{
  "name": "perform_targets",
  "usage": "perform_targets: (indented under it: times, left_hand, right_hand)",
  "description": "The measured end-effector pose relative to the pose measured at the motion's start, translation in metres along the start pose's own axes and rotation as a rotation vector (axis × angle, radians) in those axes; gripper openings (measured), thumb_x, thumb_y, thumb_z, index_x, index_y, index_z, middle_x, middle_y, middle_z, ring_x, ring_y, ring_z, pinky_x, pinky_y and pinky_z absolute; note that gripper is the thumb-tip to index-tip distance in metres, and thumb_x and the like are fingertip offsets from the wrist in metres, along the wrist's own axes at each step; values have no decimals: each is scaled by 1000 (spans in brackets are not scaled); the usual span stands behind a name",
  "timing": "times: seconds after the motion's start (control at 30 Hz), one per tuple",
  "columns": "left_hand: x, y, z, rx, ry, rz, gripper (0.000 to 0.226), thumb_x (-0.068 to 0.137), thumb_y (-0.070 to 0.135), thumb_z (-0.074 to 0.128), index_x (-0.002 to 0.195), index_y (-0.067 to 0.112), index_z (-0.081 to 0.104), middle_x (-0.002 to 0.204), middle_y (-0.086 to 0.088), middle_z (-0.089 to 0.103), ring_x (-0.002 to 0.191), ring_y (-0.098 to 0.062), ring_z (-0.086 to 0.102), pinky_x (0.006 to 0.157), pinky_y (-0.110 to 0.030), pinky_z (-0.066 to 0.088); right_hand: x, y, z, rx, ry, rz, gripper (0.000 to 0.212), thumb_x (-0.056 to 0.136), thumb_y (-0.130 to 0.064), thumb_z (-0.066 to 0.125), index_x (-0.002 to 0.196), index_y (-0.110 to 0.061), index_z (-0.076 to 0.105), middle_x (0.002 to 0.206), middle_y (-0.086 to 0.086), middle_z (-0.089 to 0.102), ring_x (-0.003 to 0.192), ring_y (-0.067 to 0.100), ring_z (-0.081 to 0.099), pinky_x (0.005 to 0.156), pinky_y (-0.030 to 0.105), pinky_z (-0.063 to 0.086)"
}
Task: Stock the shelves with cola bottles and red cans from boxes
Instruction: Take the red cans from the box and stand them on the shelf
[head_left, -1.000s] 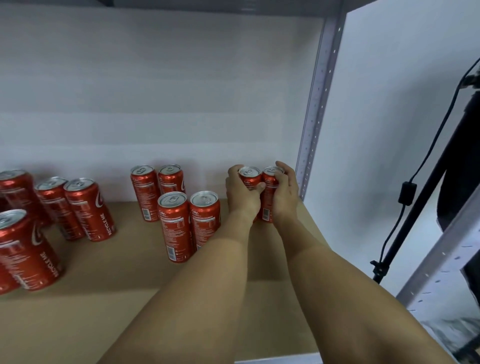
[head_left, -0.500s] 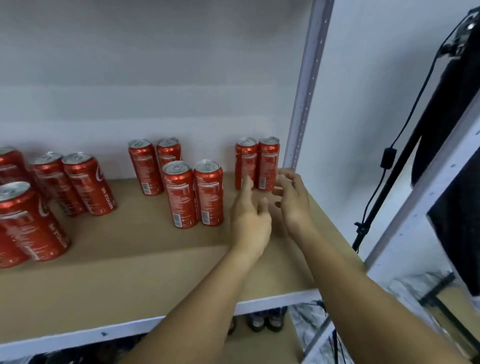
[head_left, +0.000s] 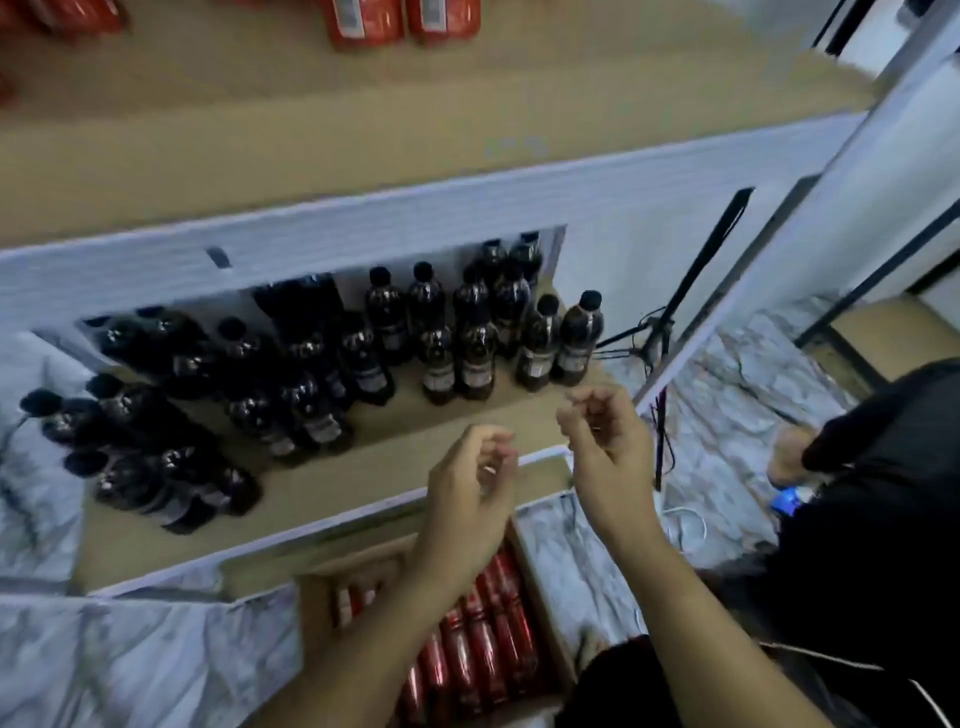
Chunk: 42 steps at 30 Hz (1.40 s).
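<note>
Red cans lie packed in rows in an open cardboard box on the floor, near and centre. Dark cola bottles with black caps stand crowded on the lower shelf beyond. The left hand and right hand hover over the box, fingers loosely curled, holding nothing. Half a second ago both hands were at the upper shelf beside two cans.

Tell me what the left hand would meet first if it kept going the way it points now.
Probably the cola bottles on the lower shelf: the empty left hand, fingers loosely curled, points up-frame toward them. Depth is unclear, so it may pass above.
</note>
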<state>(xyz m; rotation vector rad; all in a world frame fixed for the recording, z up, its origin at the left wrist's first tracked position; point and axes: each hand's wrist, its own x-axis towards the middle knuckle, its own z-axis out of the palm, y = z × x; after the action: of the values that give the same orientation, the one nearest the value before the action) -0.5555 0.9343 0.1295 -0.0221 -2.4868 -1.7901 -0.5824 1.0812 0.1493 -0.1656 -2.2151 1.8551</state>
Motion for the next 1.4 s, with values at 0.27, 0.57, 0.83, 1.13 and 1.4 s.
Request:
perform_targets:
  times: [0.27, 0.57, 0.83, 1.13, 1.4]
  left_hand:
    - [-50, -339, 61, 289, -146, -353, 25, 90, 2, 66, 108, 20, 66, 85, 12, 63, 89, -21, 70, 77, -28, 52]
    - [-102, -558, 103, 539, -279, -534, 78, 89, 23, 79, 155, 21, 38, 157, -13, 44, 145, -34, 39, 116, -44, 37]
    - [-106, -636, 102, 800, -181, -535, 81, 102, 59, 42, 165, 24, 4, 173, -12, -3, 158, -33, -7, 125, -57, 0]
    - [-100, -658, 82, 862, -367, -554, 122, 85, 69, 66, 160, 29, -22, 171, -14, 7, 158, -32, -5, 122, -62, -8]
    - [-106, -649, 76, 953, -471, -526, 171, 39, 84, 83, 157, 25, -26, 165, -21, 20, 156, -34, 8, 121, -62, -14]
  right_hand:
    - [-98, 329, 64, -290, -40, 436, 15, 90, -39, 70, 93, -25, 63, 82, -2, 71, 81, 16, 69, 78, 45, 56]
    - [-153, 525, 100, -744, -324, 469, 35, 95, -22, 58, 128, -10, 55, 123, 13, 60, 109, 30, 60, 95, 41, 49]
    - [-172, 597, 113, -1338, -468, 168, 77, 97, -16, 52, 160, -6, 9, 161, 20, 25, 140, 34, 35, 113, 44, 33]
    - [-170, 609, 113, -1395, -494, 145, 88, 89, -15, 61, 159, -1, 10, 155, 25, 26, 131, 39, 35, 114, 48, 29]
    - [-178, 612, 119, -1336, -388, 41, 82, 78, -8, 71, 152, -7, 36, 139, 21, 46, 108, 39, 46, 94, 52, 46]
